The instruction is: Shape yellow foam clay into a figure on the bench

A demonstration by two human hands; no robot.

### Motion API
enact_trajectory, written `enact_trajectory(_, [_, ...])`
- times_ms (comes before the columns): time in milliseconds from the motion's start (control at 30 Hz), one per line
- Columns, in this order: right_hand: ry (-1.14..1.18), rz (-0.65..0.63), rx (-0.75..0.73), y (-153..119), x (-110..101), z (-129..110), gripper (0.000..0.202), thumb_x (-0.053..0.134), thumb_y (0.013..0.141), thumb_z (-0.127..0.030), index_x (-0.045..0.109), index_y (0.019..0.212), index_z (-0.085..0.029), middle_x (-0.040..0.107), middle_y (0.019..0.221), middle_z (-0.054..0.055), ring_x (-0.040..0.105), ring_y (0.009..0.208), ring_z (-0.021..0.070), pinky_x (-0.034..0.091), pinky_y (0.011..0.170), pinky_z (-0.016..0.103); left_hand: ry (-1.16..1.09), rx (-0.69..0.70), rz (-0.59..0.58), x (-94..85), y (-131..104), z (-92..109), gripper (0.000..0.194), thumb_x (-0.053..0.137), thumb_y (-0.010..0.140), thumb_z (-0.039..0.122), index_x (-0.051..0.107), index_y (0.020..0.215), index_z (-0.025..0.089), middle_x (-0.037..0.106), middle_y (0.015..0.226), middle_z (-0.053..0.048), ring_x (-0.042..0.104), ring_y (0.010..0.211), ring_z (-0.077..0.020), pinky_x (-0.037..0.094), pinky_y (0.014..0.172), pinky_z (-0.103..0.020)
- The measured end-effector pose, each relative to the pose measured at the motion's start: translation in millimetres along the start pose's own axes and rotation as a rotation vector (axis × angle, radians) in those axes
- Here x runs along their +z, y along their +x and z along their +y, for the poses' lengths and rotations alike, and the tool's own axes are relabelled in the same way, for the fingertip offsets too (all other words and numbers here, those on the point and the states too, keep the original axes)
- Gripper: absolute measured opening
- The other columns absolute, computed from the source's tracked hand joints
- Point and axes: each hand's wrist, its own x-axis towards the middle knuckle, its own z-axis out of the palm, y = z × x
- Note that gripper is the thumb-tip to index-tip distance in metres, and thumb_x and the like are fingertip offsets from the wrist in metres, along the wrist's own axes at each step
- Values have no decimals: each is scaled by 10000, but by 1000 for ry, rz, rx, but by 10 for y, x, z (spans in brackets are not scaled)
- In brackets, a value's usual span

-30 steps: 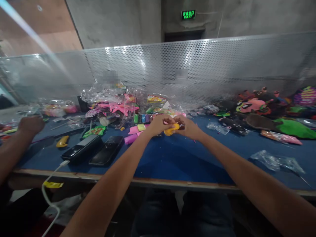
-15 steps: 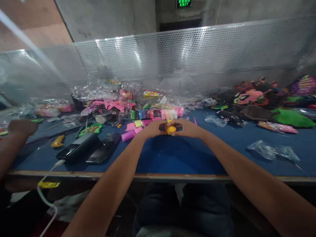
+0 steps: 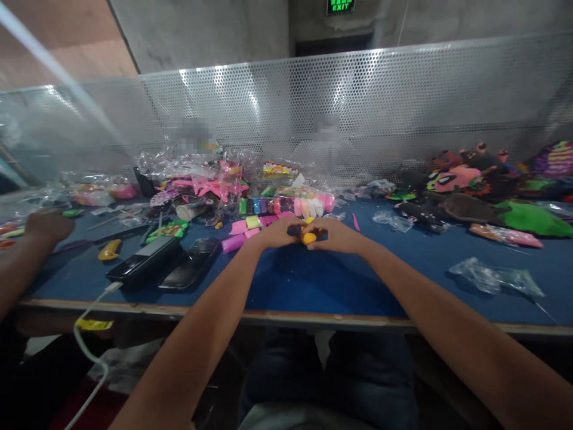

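Observation:
Both hands meet over the middle of the blue table, around a small yellow-orange piece (image 3: 308,238) that looks like modelling clay. My left hand (image 3: 283,232) grips it from the left, fingers curled. My right hand (image 3: 335,235) holds its right side between bent fingers and thumb. Part of the piece is hidden by the fingers. Just behind and left of the hands are pink and purple clay packs (image 3: 233,243) and a row of coloured clay packs (image 3: 268,206).
A black phone (image 3: 190,264) and a black device (image 3: 143,261) on a white cable lie left. Another person's hand (image 3: 50,227) is at far left. Clear plastic wrapping (image 3: 495,276) lies right, below clay figures (image 3: 459,179). A perforated metal screen (image 3: 268,107) stands behind.
The view has shifted slightly. My right fingers have shifted around the yellow-orange piece, which shows a rounder end. The other person's hand has moved a little right.

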Motion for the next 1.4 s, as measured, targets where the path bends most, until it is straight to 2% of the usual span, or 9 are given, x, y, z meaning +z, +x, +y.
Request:
enact_trajectory(100, [-3, 19, -37, -19, -34, 24, 465, 832, 649, -260, 698, 1092, -215, 680, 1154, 83, 636, 1014, 222, 498, 922, 383, -82, -28, -20, -70, -53, 15, 602, 759, 640, 195, 671, 1235, 223, 689, 1257, -79, 627, 1177, -283, 463, 1036, -427])
enact_trajectory(167, [61, 12, -11, -33, -67, 52, 511, 838, 641, -286, 666, 1117, -217, 684, 1099, 70, 637, 944, 203, 509, 870, 365, -145, -51, -26, -102, -87, 41, 646, 827, 608, 255, 666, 1233, 227, 675, 1287, -91, 629, 1168, -282, 465, 1024, -429])
enact_trajectory(367, [285, 25, 98, -26, -55, 82, 337, 817, 650, -388, 659, 881, -201, 673, 790, 0, 602, 702, 151, 501, 713, 317, -349, -61, 51, -48, -77, 123, 432, 848, 621, 356, 702, 989, 182, 711, 1100, -86, 656, 965, -206, 496, 903, -382])
enact_trajectory(533, [367, 91, 114, -10, -2, 95, 317, 835, 618, -383, 710, 852, -208, 724, 809, 15, 667, 769, 186, 537, 783, 359, -483, -66, 67, 15, -38, 98, 346, 844, 634, 337, 709, 905, 168, 726, 927, -50, 668, 834, -173, 515, 854, -362])
enact_trajectory(700, [448, 157, 113, 27, 25, 195, 324, 827, 623, -408, 750, 861, -202, 770, 897, 54, 714, 838, 219, 558, 856, 402, -559, -94, 130, -1, -43, 79, 317, 858, 630, 295, 728, 882, 153, 748, 916, -55, 697, 848, -178, 537, 873, -368])
enact_trajectory(933, [366, 273, 102, 133, 150, 272, 262, 782, 676, -403, 738, 840, -203, 776, 876, 59, 714, 805, 217, 565, 816, 382, -538, -160, 248, 15, -61, 22, 326, 860, 604, 273, 758, 891, 156, 771, 909, -59, 708, 832, -184, 552, 826, -340])
enact_trajectory(1133, [261, 186, 93, 68, 85, 268, 273, 781, 674, -403, 729, 848, -199, 755, 894, 56, 689, 840, 215, 542, 820, 375, -442, -133, 205, 30, -58, -53, 256, 832, 629, 308, 772, 836, 170, 768, 868, -63, 696, 823, -191, 530, 851, -367])
enact_trajectory(1300, [193, 87, 83, 38, 53, 233, 374, 793, 664, -365, 691, 981, -194, 722, 954, 57, 654, 843, 192, 529, 812, 357, -345, -49, 190, -25, -82, -38, 409, 856, 591, 285, 728, 961, 167, 741, 1027, -88, 672, 938, -196, 506, 889, -369])
enact_trajectory(1400, [135, 79, 47, 30, 43, 239, 402, 719, 707, -268, 661, 1101, -207, 706, 981, 52, 631, 815, 171, 520, 777, 325, -316, -40, 162, -79, -98, -9, 375, 812, 619, 229, 699, 972, 169, 726, 1057, -87, 663, 979, -203, 495, 900, -370])
